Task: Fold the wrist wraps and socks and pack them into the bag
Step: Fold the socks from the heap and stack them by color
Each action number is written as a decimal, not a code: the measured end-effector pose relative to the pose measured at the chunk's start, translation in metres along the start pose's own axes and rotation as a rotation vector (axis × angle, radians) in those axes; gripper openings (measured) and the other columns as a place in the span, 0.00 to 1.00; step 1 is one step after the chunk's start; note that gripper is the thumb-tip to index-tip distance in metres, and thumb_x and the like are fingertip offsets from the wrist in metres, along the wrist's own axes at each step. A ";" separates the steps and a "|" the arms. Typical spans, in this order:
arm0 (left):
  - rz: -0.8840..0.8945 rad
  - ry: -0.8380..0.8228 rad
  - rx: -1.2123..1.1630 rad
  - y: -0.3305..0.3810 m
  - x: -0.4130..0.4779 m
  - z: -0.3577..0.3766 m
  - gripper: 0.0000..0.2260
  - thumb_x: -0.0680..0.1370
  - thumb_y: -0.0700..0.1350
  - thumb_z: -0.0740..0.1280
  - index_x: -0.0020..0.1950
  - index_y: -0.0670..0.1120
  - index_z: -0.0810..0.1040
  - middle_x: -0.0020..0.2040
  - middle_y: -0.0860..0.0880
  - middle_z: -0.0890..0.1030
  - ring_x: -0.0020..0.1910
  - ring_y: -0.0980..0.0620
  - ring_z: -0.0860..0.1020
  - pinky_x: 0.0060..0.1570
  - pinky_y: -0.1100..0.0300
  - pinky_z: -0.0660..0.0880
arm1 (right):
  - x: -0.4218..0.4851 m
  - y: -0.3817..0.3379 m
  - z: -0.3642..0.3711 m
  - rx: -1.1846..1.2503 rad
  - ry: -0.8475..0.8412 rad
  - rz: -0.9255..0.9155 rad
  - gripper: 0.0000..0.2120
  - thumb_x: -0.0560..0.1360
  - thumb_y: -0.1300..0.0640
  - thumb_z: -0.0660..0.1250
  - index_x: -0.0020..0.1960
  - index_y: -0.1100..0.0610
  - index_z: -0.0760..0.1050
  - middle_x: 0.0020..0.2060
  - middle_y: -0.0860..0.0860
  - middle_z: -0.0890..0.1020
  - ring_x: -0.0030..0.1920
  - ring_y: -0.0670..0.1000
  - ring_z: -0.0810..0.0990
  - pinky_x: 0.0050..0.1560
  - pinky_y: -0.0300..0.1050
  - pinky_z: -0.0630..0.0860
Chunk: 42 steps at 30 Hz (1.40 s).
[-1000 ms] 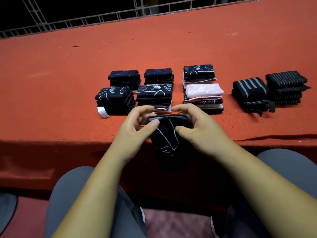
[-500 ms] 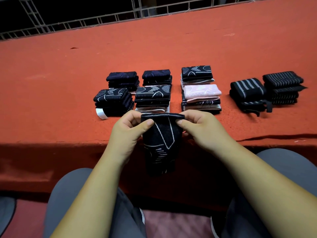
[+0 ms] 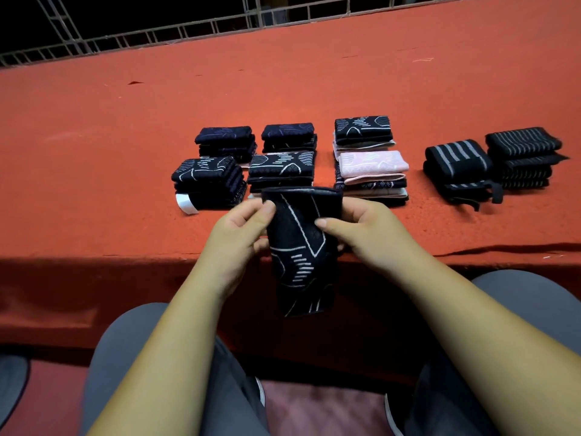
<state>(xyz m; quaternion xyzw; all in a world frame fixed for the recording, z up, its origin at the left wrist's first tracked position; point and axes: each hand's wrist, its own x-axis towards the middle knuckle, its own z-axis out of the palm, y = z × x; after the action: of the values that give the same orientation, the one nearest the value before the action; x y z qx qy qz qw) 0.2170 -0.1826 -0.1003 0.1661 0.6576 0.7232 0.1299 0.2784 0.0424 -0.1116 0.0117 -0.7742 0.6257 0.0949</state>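
Observation:
A black sock with white line pattern (image 3: 300, 253) hangs upright over the table's near edge. My left hand (image 3: 242, 234) pinches its upper left edge and my right hand (image 3: 361, 228) pinches its upper right edge. Behind it on the red table (image 3: 94, 158) lie several stacks of folded dark socks (image 3: 209, 180), one stack topped by a pink sock (image 3: 374, 163). Two piles of black striped wrist wraps (image 3: 457, 166) sit at the right. No bag is in view.
A metal railing (image 3: 188, 29) runs along the table's far side. My grey-trousered knees (image 3: 132, 357) are below the table edge. A dark seam or strap (image 3: 503, 248) lies along the near edge at right.
Both hands have lifted the sock's top edge higher and a little farther over the table, so more of the sock hangs stretched out below them.

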 end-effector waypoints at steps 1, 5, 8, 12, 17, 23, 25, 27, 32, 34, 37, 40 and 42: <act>-0.035 -0.050 0.066 -0.003 0.001 -0.003 0.09 0.83 0.49 0.70 0.58 0.46 0.85 0.53 0.43 0.87 0.47 0.48 0.85 0.45 0.56 0.82 | 0.000 -0.001 -0.001 0.014 0.031 -0.006 0.07 0.81 0.59 0.72 0.58 0.58 0.84 0.42 0.49 0.86 0.35 0.44 0.77 0.38 0.41 0.75; -0.029 -0.037 0.097 -0.009 0.006 -0.005 0.08 0.82 0.41 0.72 0.60 0.42 0.85 0.57 0.37 0.86 0.54 0.40 0.85 0.57 0.44 0.81 | -0.001 -0.005 -0.008 0.085 0.070 -0.032 0.04 0.81 0.57 0.73 0.56 0.54 0.84 0.39 0.46 0.84 0.35 0.45 0.77 0.38 0.42 0.75; -0.037 0.015 -0.028 -0.008 0.010 0.003 0.09 0.82 0.40 0.71 0.61 0.41 0.84 0.60 0.36 0.85 0.56 0.39 0.84 0.61 0.42 0.80 | 0.000 -0.007 -0.009 0.039 -0.080 0.004 0.08 0.81 0.56 0.73 0.61 0.53 0.83 0.45 0.48 0.86 0.37 0.44 0.79 0.39 0.44 0.77; -0.024 0.042 -0.007 -0.006 0.016 0.004 0.08 0.82 0.39 0.70 0.60 0.43 0.84 0.58 0.41 0.87 0.54 0.43 0.84 0.54 0.47 0.81 | 0.004 -0.001 -0.009 -0.037 0.002 0.035 0.07 0.83 0.55 0.71 0.59 0.52 0.85 0.47 0.60 0.87 0.33 0.50 0.76 0.37 0.48 0.74; -0.034 0.019 -0.065 -0.008 0.023 0.003 0.11 0.83 0.36 0.68 0.64 0.43 0.83 0.57 0.43 0.86 0.56 0.43 0.84 0.62 0.44 0.80 | 0.007 -0.002 -0.009 0.175 -0.026 0.080 0.11 0.84 0.61 0.67 0.63 0.52 0.83 0.41 0.50 0.85 0.31 0.50 0.74 0.33 0.43 0.72; -0.076 0.019 -0.083 -0.011 0.029 0.001 0.11 0.83 0.33 0.65 0.60 0.43 0.83 0.56 0.39 0.84 0.55 0.42 0.81 0.58 0.49 0.81 | 0.008 -0.004 -0.010 0.287 -0.026 0.113 0.17 0.83 0.67 0.63 0.63 0.53 0.85 0.42 0.55 0.83 0.39 0.55 0.75 0.36 0.42 0.75; -0.090 0.031 -0.078 -0.012 0.029 0.000 0.12 0.83 0.32 0.64 0.56 0.44 0.84 0.55 0.40 0.85 0.55 0.43 0.82 0.56 0.52 0.81 | 0.008 -0.005 -0.010 0.306 -0.046 0.141 0.17 0.81 0.68 0.63 0.61 0.56 0.86 0.37 0.54 0.83 0.35 0.53 0.75 0.36 0.41 0.72; -0.108 0.041 -0.091 -0.012 0.026 -0.001 0.12 0.82 0.31 0.63 0.54 0.43 0.85 0.52 0.41 0.86 0.52 0.45 0.83 0.50 0.56 0.83 | 0.008 -0.005 -0.012 0.269 -0.052 0.169 0.19 0.79 0.69 0.62 0.58 0.55 0.87 0.37 0.60 0.78 0.36 0.55 0.69 0.37 0.45 0.68; -0.125 0.049 -0.139 -0.009 0.022 0.001 0.13 0.83 0.33 0.61 0.56 0.42 0.86 0.52 0.37 0.81 0.52 0.41 0.75 0.44 0.59 0.83 | 0.004 -0.012 -0.014 0.220 -0.053 0.171 0.24 0.74 0.68 0.56 0.56 0.55 0.88 0.37 0.62 0.74 0.32 0.53 0.66 0.34 0.43 0.62; -0.129 0.062 -0.160 -0.007 0.020 0.003 0.13 0.84 0.33 0.60 0.60 0.40 0.83 0.51 0.40 0.85 0.49 0.45 0.81 0.44 0.59 0.83 | 0.003 -0.013 -0.014 0.295 -0.077 0.151 0.18 0.74 0.61 0.61 0.56 0.60 0.87 0.39 0.64 0.83 0.35 0.52 0.78 0.37 0.41 0.70; -0.134 0.017 -0.174 -0.009 0.018 0.002 0.13 0.84 0.39 0.66 0.67 0.35 0.78 0.57 0.37 0.86 0.54 0.44 0.84 0.53 0.55 0.83 | 0.004 -0.006 -0.016 0.277 -0.095 0.098 0.15 0.73 0.55 0.71 0.57 0.58 0.87 0.55 0.64 0.86 0.50 0.58 0.79 0.51 0.54 0.72; -0.147 -0.107 -0.111 -0.009 0.014 0.001 0.17 0.81 0.37 0.71 0.69 0.35 0.76 0.60 0.37 0.85 0.57 0.43 0.85 0.55 0.54 0.82 | 0.003 -0.001 -0.016 0.135 -0.071 0.023 0.11 0.79 0.66 0.72 0.57 0.54 0.87 0.56 0.61 0.86 0.50 0.56 0.79 0.56 0.55 0.75; -0.143 -0.142 -0.036 -0.009 0.012 0.001 0.17 0.80 0.34 0.72 0.68 0.37 0.77 0.61 0.38 0.85 0.62 0.39 0.84 0.62 0.48 0.81 | 0.002 0.000 -0.014 0.122 -0.067 0.006 0.16 0.78 0.69 0.71 0.58 0.52 0.86 0.56 0.57 0.87 0.50 0.53 0.81 0.55 0.52 0.77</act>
<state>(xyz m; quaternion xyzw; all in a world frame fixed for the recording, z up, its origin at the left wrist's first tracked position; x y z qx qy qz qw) 0.2058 -0.1758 -0.1085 0.1675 0.6437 0.7103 0.2304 0.2787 0.0561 -0.1084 0.0360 -0.7374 0.6712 0.0662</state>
